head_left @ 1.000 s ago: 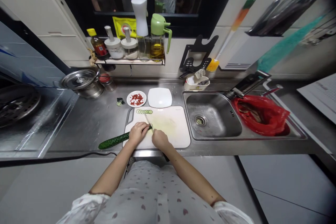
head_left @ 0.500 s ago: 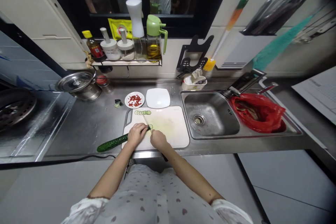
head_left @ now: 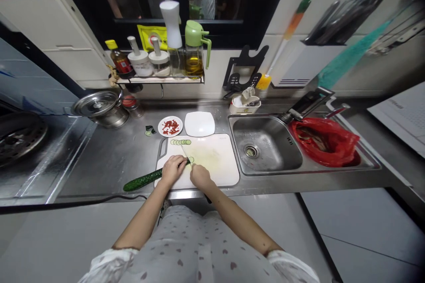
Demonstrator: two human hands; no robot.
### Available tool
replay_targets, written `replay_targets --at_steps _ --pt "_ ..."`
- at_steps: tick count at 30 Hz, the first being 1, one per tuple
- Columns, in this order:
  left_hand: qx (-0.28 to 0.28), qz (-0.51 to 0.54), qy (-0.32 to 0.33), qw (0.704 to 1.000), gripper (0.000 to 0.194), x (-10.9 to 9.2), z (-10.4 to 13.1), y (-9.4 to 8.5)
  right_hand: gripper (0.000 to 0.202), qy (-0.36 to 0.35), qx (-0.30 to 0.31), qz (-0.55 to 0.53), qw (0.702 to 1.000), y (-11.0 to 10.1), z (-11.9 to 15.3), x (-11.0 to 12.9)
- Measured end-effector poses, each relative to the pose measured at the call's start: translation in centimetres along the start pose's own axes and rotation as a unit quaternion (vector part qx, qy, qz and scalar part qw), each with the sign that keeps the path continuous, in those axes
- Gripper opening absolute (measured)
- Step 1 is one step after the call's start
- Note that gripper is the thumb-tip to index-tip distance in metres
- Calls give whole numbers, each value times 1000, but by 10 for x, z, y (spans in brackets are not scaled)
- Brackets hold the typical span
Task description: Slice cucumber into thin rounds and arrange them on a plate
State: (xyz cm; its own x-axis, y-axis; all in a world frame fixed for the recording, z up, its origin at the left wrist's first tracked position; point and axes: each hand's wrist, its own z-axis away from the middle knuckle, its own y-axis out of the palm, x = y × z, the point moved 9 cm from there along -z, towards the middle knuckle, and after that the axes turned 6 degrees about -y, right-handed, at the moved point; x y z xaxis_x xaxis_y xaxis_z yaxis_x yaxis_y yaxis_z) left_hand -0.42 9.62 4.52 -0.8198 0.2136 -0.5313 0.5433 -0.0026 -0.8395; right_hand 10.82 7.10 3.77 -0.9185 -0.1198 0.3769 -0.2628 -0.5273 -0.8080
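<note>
A long green cucumber (head_left: 142, 180) lies across the left edge of the white cutting board (head_left: 221, 163). My left hand (head_left: 172, 170) is closed over its right end. My right hand (head_left: 201, 176) is wrapped round the handle of a knife (head_left: 186, 152), whose thin blade points up and left beside the cucumber's cut end. One pale slice (head_left: 191, 159) is at the blade. A row of cucumber slices (head_left: 180, 142) lies near the board's top left. Above the board are a round plate (head_left: 162, 129) with red pieces and a white squarish plate (head_left: 199, 124).
Cucumber scraps (head_left: 149, 130) lie left of the plates, near a lidded steel pot (head_left: 111, 115). To the right are the sink (head_left: 268, 154) and a red plastic bag (head_left: 338, 141). Bottles stand on a shelf (head_left: 159, 80) behind.
</note>
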Motion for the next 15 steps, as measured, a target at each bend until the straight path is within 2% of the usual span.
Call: replay_targets --at_steps 8,15 --pt "-7 3 6 1000 25 2 -1 2 27 16 14 8 1000 14 28 -16" --pt "16 7 -17 1000 26 3 -1 2 27 11 46 15 999 15 56 -30"
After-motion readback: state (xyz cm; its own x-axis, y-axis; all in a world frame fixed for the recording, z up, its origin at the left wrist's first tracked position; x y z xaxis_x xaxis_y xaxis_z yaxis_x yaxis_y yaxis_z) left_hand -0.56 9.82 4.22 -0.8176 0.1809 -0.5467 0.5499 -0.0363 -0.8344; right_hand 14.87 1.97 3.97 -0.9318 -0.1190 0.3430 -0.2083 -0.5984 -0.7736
